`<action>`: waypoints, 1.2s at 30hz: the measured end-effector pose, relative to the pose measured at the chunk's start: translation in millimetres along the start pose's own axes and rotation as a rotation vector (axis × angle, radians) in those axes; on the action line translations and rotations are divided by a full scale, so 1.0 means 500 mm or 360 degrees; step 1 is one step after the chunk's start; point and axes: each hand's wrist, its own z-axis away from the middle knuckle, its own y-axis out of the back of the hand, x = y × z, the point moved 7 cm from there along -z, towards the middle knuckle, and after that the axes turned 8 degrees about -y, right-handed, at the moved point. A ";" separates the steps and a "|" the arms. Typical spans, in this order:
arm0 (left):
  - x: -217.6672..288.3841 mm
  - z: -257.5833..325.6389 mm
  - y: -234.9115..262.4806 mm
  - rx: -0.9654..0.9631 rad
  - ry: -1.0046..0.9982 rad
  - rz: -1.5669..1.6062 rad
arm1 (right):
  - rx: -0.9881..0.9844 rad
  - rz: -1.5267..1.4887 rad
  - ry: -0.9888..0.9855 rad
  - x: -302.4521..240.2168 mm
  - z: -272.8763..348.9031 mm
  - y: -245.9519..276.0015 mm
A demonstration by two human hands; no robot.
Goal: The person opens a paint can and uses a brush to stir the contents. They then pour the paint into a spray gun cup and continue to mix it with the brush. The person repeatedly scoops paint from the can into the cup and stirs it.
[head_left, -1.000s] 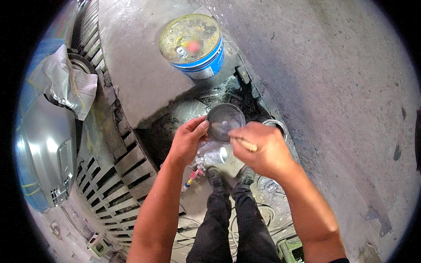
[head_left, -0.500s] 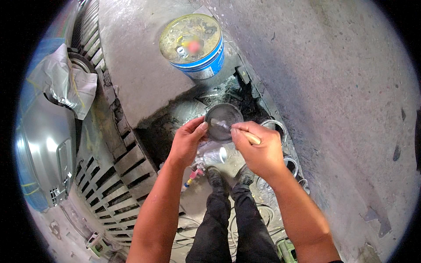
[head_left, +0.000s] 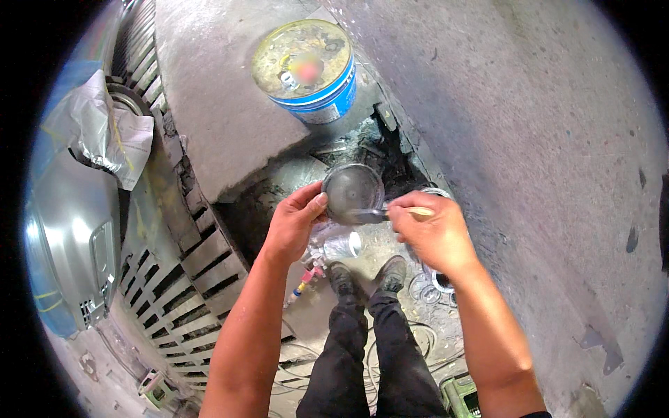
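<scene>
My left hand [head_left: 293,221] grips the left rim of a round grey cup [head_left: 352,182], fingers behind and thumb in front. The cup's open mouth faces up at me, its inside smeared grey. In my right hand [head_left: 439,235] is a paintbrush [head_left: 421,210] with a pale wooden handle, held between closed fingers. Its dark head lies at the lower right part of the cup; whether the bristles touch the wall I cannot tell. Below the cup, a spray gun [head_left: 318,266] with a whitish cup and pink, yellow and blue fittings sits near my feet.
A blue bucket [head_left: 324,111] with a stained lid stands ahead on a concrete slab [head_left: 216,104]. Round tins and rings [head_left: 424,288] lie right of my shoes. At left are a slatted floor grating [head_left: 174,313] and a silver car panel [head_left: 66,223]. A hose [head_left: 373,355] coils around my legs.
My right hand has moved right and slightly down, drawing the brush from the middle of the cup to its lower right edge. The left hand and cup have barely shifted.
</scene>
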 end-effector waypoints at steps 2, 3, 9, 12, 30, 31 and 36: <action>-0.005 -0.002 0.016 0.0010 -0.0002 -0.0129 | 0.0006 -0.0031 0.0055 -0.013 -0.006 0.028; -0.008 -0.002 0.024 0.0016 0.0000 -0.0193 | 0.0008 -0.0046 0.0081 -0.026 -0.010 0.035; -0.010 0.001 0.010 -0.0004 -0.0005 -0.0256 | 0.0044 0.0787 0.0441 -0.097 0.009 -0.005; -0.023 0.006 0.014 0.0053 0.0055 -0.0257 | 0.0282 0.1042 0.0602 -0.114 0.009 0.027; -0.031 0.015 0.013 0.0031 0.0037 0.0067 | 0.0217 0.0324 0.0937 -0.093 -0.001 0.002; -0.030 0.013 0.012 0.0047 0.0019 0.0035 | 0.0299 0.0140 0.0716 -0.077 -0.008 0.003; -0.016 0.014 0.000 0.0083 -0.0072 0.0004 | 0.0011 -0.0645 -0.0080 0.001 0.016 -0.043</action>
